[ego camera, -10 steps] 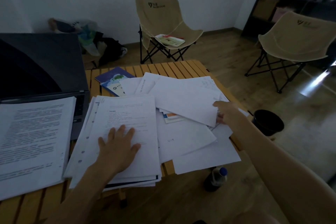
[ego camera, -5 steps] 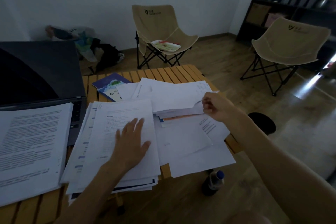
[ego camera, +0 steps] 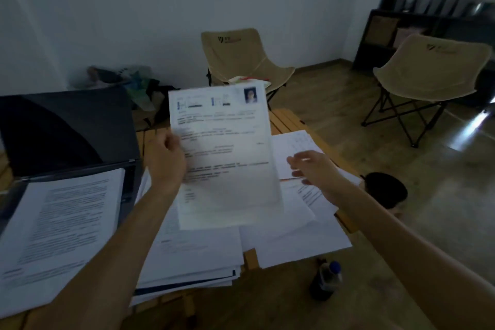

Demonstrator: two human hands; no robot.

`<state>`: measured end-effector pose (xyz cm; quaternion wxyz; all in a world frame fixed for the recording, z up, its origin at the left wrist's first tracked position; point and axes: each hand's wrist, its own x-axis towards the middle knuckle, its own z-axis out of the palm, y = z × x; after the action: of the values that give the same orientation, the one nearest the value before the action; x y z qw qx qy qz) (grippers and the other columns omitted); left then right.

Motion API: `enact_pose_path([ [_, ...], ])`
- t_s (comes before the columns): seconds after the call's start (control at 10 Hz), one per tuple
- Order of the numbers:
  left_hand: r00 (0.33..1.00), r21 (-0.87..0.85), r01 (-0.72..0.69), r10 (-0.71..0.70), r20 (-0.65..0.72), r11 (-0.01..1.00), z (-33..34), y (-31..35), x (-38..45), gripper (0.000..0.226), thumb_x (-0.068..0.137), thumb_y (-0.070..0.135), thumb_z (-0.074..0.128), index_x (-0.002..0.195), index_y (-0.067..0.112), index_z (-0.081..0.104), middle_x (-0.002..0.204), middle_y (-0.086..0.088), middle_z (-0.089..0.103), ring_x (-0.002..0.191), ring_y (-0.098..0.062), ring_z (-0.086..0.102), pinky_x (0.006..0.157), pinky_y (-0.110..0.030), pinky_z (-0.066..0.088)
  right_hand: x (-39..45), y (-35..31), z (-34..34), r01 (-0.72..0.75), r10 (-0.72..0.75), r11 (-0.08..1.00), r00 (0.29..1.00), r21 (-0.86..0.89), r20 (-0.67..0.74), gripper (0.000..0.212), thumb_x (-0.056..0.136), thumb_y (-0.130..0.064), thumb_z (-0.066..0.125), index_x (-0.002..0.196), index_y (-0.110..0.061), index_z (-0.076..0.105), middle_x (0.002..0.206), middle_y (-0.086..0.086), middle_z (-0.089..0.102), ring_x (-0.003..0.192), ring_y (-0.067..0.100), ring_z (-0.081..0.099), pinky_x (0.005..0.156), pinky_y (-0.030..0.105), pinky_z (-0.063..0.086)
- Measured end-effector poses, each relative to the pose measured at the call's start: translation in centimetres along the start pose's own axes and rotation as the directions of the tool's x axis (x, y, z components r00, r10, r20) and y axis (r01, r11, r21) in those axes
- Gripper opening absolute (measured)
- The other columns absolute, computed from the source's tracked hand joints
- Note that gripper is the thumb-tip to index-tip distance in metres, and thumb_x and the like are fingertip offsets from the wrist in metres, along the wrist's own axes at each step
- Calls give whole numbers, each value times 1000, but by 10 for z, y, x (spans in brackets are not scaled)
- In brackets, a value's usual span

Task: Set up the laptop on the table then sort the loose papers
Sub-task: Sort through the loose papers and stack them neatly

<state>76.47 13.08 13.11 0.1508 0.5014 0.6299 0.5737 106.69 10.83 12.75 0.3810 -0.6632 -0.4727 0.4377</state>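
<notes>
Head view: left hand point(ego camera: 166, 158) gripping sheet point(ego camera: 225, 153).

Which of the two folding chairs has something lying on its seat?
The chair against the back wall; a booklet lies on its seat. The right-hand chair has none.

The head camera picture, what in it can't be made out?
- Held sheet: text is motion-blurred, unreadable.
- Left hand: fingertips hidden behind that sheet.
- Laptop: keyboard covered by the paper stack; its left side is cut off by the frame edge.
- Right hand: blurred.
</notes>
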Motion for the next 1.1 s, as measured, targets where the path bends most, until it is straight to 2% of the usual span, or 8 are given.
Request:
enact_pose_path([
  [0.2, 953, 514, 194, -284, 103, 835, -39, -95, -11, 19, 94, 1, 45, 107, -7, 55, 107, -23, 60, 95, -38, 58, 72, -38, 44, -7, 46, 92, -160, 200, 970, 952, -183, 233, 13, 96, -6, 53, 99, -3, 65, 86, 13, 71, 66, 19, 68, 58, 27, 57],
  [0.4, 925, 740, 100, -337, 178, 665, -44, -132, -9, 38, 93, 11, 45, 129, 0, 47, 133, -24, 46, 118, -37, 45, 97, -42, 42, -1, 47, 145, -305, 313, 949, 939, -76, 144, 6, 89, -3, 54, 86, -8, 56, 86, 13, 64, 72, 24, 63, 59, 28, 54],
  [0.5, 867, 634, 165, -418, 272, 755, -33, -118, 2, 33, 90, 8, 47, 123, 2, 52, 123, -21, 56, 106, -35, 57, 80, -35, 49, -5, 35, 163, -341, 349, 937, 926, -77, 143, 11, 93, -4, 51, 84, -9, 48, 82, 8, 56, 70, 18, 54, 59, 21, 45],
  [0.7, 775, 589, 315, -560, 293, 745, -25, -110, 27, 47, 95, 14, 51, 138, -2, 44, 134, -22, 52, 116, -37, 55, 80, -32, 45, -5, 43, 158, -283, 284, 959, 941, -32, 182, 27, 91, -6, 54, 116, -2, 60, 103, 15, 60, 86, 26, 61, 85, 45, 58],
  [0.8, 749, 486, 413, -591, 300, 770, -14, -117, 49, 42, 96, 15, 51, 134, -2, 49, 131, -21, 55, 110, -35, 57, 81, -31, 44, -3, 50, 164, -214, 224, 974, 963, -76, 152, 20, 89, -7, 57, 105, 4, 61, 87, 10, 58, 64, 15, 57, 72, 31, 59],
  [0.9, 702, 394, 506, -632, 329, 767, -16, -112, 63, 44, 93, 17, 56, 132, -3, 50, 124, -22, 59, 102, -35, 61, 83, -36, 51, -6, 44, 170, -85, 167, 888, 975, -452, 146, 16, 96, 0, 52, 81, -5, 54, 66, 0, 35, 57, 11, 39, 59, 16, 34],
  [1.0, 635, 372, 577, -685, 356, 728, -20, -117, 72, 41, 89, 14, 69, 123, -5, 57, 123, -18, 61, 106, -35, 62, 87, -38, 52, -7, 43, 159, 66, 75, 774, 978, -630, 195, 18, 99, 0, 50, 107, -6, 64, 66, 0, 31, 74, 17, 53, 73, 23, 37],
  [1.1, 646, 370, 537, -651, 398, 758, -24, -120, 64, 59, 82, 17, 78, 131, -4, 53, 128, -14, 56, 120, -32, 55, 87, -32, 46, -5, 46, 158, -213, 241, 960, 959, -180, 152, 14, 94, -4, 56, 105, -8, 64, 76, 4, 49, 75, 16, 59, 69, 22, 48],
])
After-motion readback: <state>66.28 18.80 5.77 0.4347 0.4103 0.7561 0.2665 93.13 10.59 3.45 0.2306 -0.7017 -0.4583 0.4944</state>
